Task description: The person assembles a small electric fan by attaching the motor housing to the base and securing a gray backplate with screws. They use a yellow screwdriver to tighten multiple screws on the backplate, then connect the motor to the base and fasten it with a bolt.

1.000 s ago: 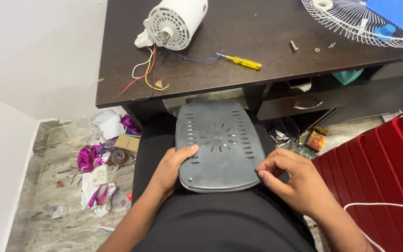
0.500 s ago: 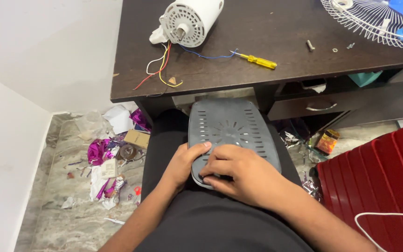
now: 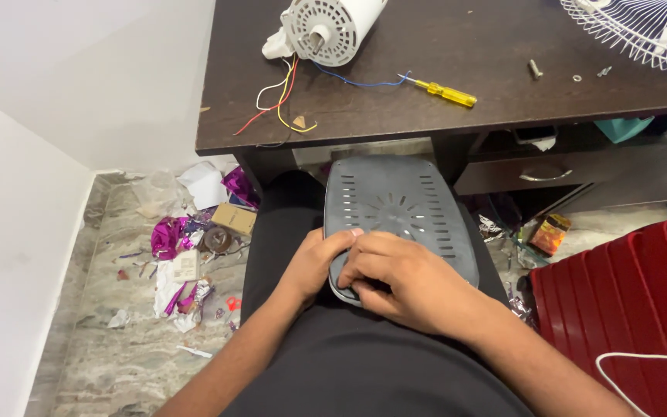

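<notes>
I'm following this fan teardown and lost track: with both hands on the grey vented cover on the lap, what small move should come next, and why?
Probably reach the right hand for the yellow screwdriver on the desk. The fingertips are pinching at the near-left corner of the grey vented cover, bare-handed, while the left hand steadies that edge. If a screw sits there, fingers alone likely won't turn it.

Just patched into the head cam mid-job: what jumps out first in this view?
Both hands meet at the near corner of a grey slotted plastic cover lying on the person's lap: the left hand grips its edge, the right hand presses fingers onto it. On the dark desk beyond sit a white fan motor trailing coloured wires and a yellow screwdriver. Scraps litter the floor at left.
</notes>
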